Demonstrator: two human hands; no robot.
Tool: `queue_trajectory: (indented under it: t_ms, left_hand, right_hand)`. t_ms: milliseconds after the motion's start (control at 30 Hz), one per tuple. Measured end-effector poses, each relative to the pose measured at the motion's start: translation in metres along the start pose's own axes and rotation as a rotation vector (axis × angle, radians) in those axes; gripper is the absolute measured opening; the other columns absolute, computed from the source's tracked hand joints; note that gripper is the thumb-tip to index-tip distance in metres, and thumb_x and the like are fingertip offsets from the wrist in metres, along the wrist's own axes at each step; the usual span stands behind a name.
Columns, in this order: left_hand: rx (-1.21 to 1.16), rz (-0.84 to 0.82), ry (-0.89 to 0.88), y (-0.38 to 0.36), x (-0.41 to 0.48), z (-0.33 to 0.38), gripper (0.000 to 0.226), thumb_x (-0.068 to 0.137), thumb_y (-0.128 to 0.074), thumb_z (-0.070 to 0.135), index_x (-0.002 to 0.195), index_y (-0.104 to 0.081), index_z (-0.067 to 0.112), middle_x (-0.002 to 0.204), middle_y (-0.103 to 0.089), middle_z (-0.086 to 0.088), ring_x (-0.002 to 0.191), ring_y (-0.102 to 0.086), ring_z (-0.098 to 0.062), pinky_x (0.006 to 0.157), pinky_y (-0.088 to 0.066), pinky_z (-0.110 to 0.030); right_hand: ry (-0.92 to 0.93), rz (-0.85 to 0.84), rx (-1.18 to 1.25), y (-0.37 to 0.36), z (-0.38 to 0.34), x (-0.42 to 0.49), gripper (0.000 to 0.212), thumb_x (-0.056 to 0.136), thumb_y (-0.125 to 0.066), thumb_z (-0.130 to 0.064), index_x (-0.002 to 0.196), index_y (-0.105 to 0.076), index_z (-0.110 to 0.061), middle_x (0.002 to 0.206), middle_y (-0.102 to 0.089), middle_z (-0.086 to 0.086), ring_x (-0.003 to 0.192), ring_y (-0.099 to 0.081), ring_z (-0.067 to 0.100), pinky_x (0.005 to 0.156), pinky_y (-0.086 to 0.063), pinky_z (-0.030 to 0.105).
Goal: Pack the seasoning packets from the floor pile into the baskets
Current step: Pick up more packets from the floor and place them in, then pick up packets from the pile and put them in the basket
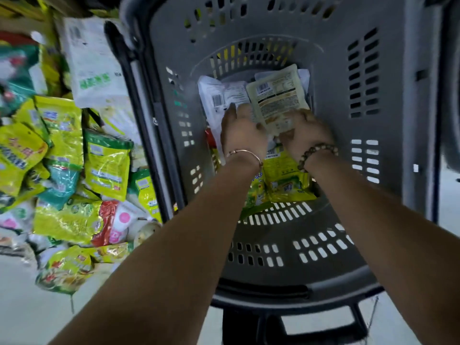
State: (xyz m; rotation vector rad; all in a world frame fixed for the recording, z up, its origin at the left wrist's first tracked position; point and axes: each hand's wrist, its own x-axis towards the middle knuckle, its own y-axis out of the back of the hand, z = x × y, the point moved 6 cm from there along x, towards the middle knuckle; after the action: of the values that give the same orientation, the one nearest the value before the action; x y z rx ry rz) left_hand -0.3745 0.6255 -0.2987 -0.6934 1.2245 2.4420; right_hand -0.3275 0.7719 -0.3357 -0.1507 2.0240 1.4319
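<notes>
Fingers, left hand: straight, together, pressing white packet
Fingers, right hand: pinching cream packet
Basket: yellow packets beneath

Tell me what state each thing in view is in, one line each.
grey basket: upright, partly filled.
cream packet: back up in the basket, right hand gripping its edge.
white packet: back up beside it, left hand resting on it.
yellow packets: lying on the basket bottom.
floor pile: loose heap outside the basket.
</notes>
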Motion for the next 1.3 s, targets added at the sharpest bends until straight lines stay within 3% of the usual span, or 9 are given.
queue_trajectory:
  t_ms: [200, 300, 533, 633, 733, 833, 1067, 1300]
  left_hand:
    - [-0.263, 0.057, -0.141, 0.087, -0.07, 0.034, 0.049, 0.087, -0.055, 0.012, 0.134, -0.044, 0.011, 0.142, -0.038, -0.01, 0.131, -0.036, -0.025, 0.107, -0.032, -0.035]
    - [-0.279, 0.115, -0.181, 0.133, -0.103, 0.028, 0.051, 0.084, -0.059, 0.012, 0.133, -0.045, 0.013, 0.14, -0.041, -0.01, 0.129, -0.039, -0.026, 0.105, -0.032, -0.034]
    - [-0.292, 0.263, -0.108, 0.232, -0.142, -0.062, 0.051, 0.078, -0.061, 0.013, 0.128, -0.05, 0.007, 0.128, -0.047, -0.012, 0.118, -0.046, -0.026, 0.096, -0.036, -0.026]
    - [-0.263, 0.295, -0.021, 0.261, -0.149, -0.126, 0.051, 0.078, -0.064, 0.008, 0.128, -0.049, 0.007, 0.128, -0.046, -0.013, 0.12, -0.044, -0.026, 0.093, -0.03, -0.019]
    - [-0.233, 0.307, 0.045, 0.285, -0.156, -0.19, 0.054, 0.079, -0.064, 0.008, 0.13, -0.047, 0.005, 0.131, -0.045, -0.016, 0.123, -0.042, -0.028, 0.096, -0.031, -0.025]
    - [-0.212, 0.303, 0.148, 0.298, -0.163, -0.255, 0.055, 0.082, -0.063, 0.013, 0.134, -0.044, 0.008, 0.135, -0.043, -0.013, 0.123, -0.043, -0.028, 0.094, -0.036, -0.033]
    - [-0.149, 0.223, 0.31, 0.282, -0.168, -0.369, 0.058, 0.084, -0.062, 0.014, 0.137, -0.04, 0.014, 0.14, -0.037, -0.009, 0.127, -0.04, -0.027, 0.095, -0.04, -0.038]
    - [-0.132, 0.191, 0.426, 0.227, -0.137, -0.452, 0.055, 0.084, -0.061, 0.019, 0.135, -0.041, 0.018, 0.139, -0.037, -0.011, 0.122, -0.044, -0.032, 0.094, -0.041, -0.042]
  right_hand:
    - [0.075, 0.201, 0.107, 0.071, -0.042, -0.061, 0.069, 0.085, -0.062, -0.028, 0.144, -0.03, -0.014, 0.146, -0.035, 0.017, 0.129, -0.037, 0.036, 0.105, -0.034, 0.047]
    - [0.11, 0.26, 0.172, 0.097, -0.075, -0.092, 0.068, 0.085, -0.063, -0.025, 0.143, -0.033, -0.011, 0.144, -0.037, 0.019, 0.127, -0.038, 0.037, 0.105, -0.032, 0.044]
    - [0.276, 0.265, 0.32, 0.104, -0.208, -0.162, 0.06, 0.084, -0.062, -0.025, 0.139, -0.042, -0.01, 0.137, -0.047, 0.016, 0.123, -0.047, 0.031, 0.1, -0.033, 0.029]
    - [0.369, 0.238, 0.32, 0.081, -0.273, -0.177, 0.059, 0.081, -0.056, -0.028, 0.136, -0.045, -0.009, 0.131, -0.052, 0.017, 0.117, -0.052, 0.033, 0.095, -0.039, 0.033]
    - [0.382, 0.147, 0.317, 0.044, -0.322, -0.184, 0.06, 0.081, -0.056, -0.03, 0.137, -0.045, -0.01, 0.128, -0.053, 0.02, 0.114, -0.053, 0.037, 0.093, -0.042, 0.038]
    - [0.308, 0.034, 0.232, 0.0, -0.349, -0.183, 0.059, 0.085, -0.062, -0.027, 0.14, -0.042, -0.018, 0.131, -0.051, 0.018, 0.115, -0.051, 0.035, 0.09, -0.039, 0.032]
    - [0.122, -0.153, 0.27, -0.082, -0.366, -0.169, 0.056, 0.088, -0.058, -0.027, 0.14, -0.04, -0.02, 0.141, -0.045, 0.007, 0.126, -0.045, 0.024, 0.1, -0.034, 0.03]
    - [-0.058, -0.291, 0.385, -0.192, -0.372, -0.118, 0.053, 0.085, -0.06, -0.029, 0.135, -0.046, -0.021, 0.13, -0.054, 0.003, 0.117, -0.052, 0.02, 0.096, -0.04, 0.028]
